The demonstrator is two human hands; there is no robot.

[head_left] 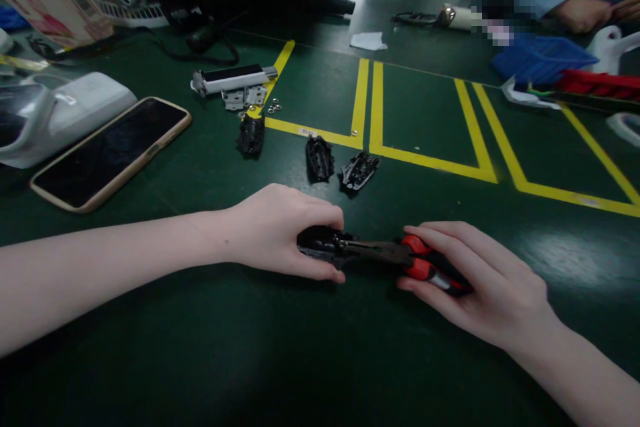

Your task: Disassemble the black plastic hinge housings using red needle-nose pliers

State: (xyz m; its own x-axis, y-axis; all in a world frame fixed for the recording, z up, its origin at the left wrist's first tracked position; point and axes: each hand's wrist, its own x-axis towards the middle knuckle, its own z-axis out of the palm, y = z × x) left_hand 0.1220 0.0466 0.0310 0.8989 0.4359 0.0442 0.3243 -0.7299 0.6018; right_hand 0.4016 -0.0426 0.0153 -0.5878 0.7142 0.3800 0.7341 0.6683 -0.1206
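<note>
Black casing (320, 245) — inside left grip (280, 230)

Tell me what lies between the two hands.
In the head view: a black part held by the left hand, then red-handled pliers held by the right hand; their metal nose appears to reach the part.

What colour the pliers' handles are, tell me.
The pliers' handles are red and black, with a silvery-grey patch; the head view, the only one, shows this.

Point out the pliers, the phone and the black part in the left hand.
Pliers (419, 269): head view, on the red handle grip.
Phone (113, 153): head view, on the dark screen.
Black part (319, 239): head view, on its upper side.
</note>
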